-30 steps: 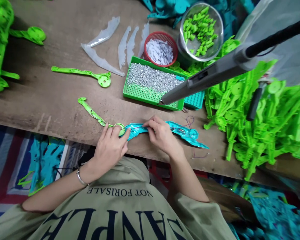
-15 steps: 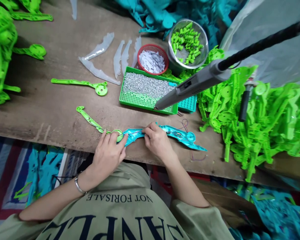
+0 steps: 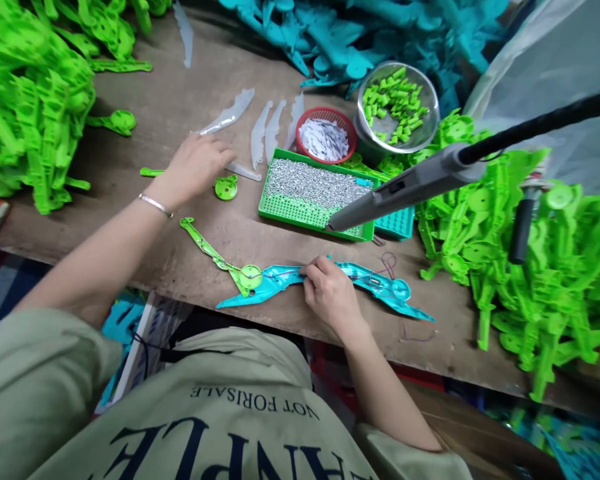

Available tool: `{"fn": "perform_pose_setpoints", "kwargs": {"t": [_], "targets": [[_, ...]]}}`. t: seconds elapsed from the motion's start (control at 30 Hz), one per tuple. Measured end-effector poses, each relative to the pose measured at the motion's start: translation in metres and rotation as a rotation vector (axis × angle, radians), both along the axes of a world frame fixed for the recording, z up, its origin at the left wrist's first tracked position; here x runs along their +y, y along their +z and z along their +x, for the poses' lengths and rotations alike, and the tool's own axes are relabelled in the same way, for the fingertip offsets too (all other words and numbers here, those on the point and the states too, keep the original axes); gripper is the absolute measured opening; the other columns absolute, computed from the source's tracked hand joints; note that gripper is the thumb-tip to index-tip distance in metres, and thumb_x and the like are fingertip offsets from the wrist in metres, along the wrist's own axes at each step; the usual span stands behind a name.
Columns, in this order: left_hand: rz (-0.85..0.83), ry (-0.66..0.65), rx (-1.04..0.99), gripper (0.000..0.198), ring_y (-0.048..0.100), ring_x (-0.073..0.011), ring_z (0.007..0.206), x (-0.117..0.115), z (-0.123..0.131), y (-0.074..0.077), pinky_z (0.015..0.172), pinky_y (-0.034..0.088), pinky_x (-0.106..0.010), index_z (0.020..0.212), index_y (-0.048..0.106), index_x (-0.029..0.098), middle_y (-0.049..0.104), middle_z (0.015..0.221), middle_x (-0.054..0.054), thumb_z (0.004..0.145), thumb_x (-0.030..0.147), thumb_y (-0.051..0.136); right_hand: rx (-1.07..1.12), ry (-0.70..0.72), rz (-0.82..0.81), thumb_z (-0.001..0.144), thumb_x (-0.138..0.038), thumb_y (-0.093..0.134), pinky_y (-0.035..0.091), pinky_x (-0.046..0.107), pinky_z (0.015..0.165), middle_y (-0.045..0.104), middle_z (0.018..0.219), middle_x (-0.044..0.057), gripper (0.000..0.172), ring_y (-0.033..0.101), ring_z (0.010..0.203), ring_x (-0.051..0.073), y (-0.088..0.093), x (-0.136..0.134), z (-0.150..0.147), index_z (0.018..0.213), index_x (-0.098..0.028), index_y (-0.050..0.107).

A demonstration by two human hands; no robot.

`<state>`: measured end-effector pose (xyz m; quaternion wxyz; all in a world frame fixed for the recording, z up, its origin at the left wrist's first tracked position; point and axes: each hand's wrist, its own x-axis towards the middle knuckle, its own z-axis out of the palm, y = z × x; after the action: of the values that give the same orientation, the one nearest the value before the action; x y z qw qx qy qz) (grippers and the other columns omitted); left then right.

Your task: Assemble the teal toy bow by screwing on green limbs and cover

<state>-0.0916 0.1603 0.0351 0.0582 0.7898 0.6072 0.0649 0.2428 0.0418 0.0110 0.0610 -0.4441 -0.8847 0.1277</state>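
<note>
- I have my left hand (image 3: 200, 163) over translucent strips (image 3: 233, 112); I cannot tell whether its grip is clamped.
- Lime arm (image 3: 215, 255) on the table (image 3: 115, 200), its round end meeting the turquoise frame (image 3: 277, 280).
- My right hand's (image 3: 330, 290) grip, clamped on the turquoise frame's middle.

Just below centre frame, the right hand (image 3: 331, 293) touches a teal part (image 3: 275, 283) on the worktop (image 3: 220, 67); upper left of centre, the left hand (image 3: 197, 167) partly covers clear plastic (image 3: 233, 112).

Workshop with heaped green parts (image 3: 555, 267)
</note>
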Motion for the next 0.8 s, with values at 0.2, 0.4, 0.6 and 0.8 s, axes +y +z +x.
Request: {"fn": "perform_pose_setpoints", "kwargs": {"t": [0.2, 0.4, 0.6, 0.8], "targets": [[-0.209, 0.053, 0.037, 0.024, 0.056, -0.0174, 0.118, 0.03, -0.003, 0.002, 0.112, 0.038, -0.042, 0.114, 0.061, 0.012, 0.068, 0.115, -0.004, 0.099, 0.009, 0.042, 0.018, -0.002, 0.006, 0.09, -0.008, 0.046, 0.05, 0.034, 0.074, 0.063, 0.088, 0.009, 0.028, 0.06, 0.078, 0.022, -0.004, 0.001, 0.001, 0.092, -0.018, 0.073], [0.138, 0.24, -0.192, 0.038, 0.051, -0.0159, 0.124, -0.022, -0.011, 0.039, 0.114, 0.041, -0.037, 0.129, 0.055, 0.011, 0.06, 0.125, -0.001, 0.091, 0.004, 0.054, 0.057, -0.002, -0.019, 0.089, -0.011, 0.047, 0.05, 0.035, 0.074, 0.063, 0.088, 0.011, 0.026, 0.061, 0.079, 0.023, -0.003, 0.003, 0.0, 0.09, -0.017, 0.072], [0.032, 0.53, -1.314, 0.035, 0.067, -0.0151, 0.088, -0.133, -0.007, 0.03, 0.082, 0.064, -0.036, 0.117, 0.065, 0.023, 0.068, 0.094, 0.002, 0.085, 0.031, 0.075, 0.078, -0.017, -0.022, 0.089, -0.012, 0.047, 0.05, 0.035, 0.072, 0.063, 0.088, 0.01, 0.024, 0.061, 0.078, 0.023, -0.002, 0.003, -0.001, 0.088, -0.017, 0.071], [-0.267, 0.8, -1.526, 0.056, 0.071, -0.014, 0.072, -0.196, 0.025, -0.011, 0.064, 0.065, -0.028, 0.114, 0.053, 0.019, 0.07, 0.084, 0.002, 0.071, 0.035, 0.086, 0.101, -0.015, 0.005, 0.088, -0.011, 0.048, 0.051, 0.034, 0.072, 0.064, 0.087, 0.01, 0.023, 0.062, 0.078, 0.022, -0.005, 0.002, -0.001, 0.087, -0.017, 0.07]]}}
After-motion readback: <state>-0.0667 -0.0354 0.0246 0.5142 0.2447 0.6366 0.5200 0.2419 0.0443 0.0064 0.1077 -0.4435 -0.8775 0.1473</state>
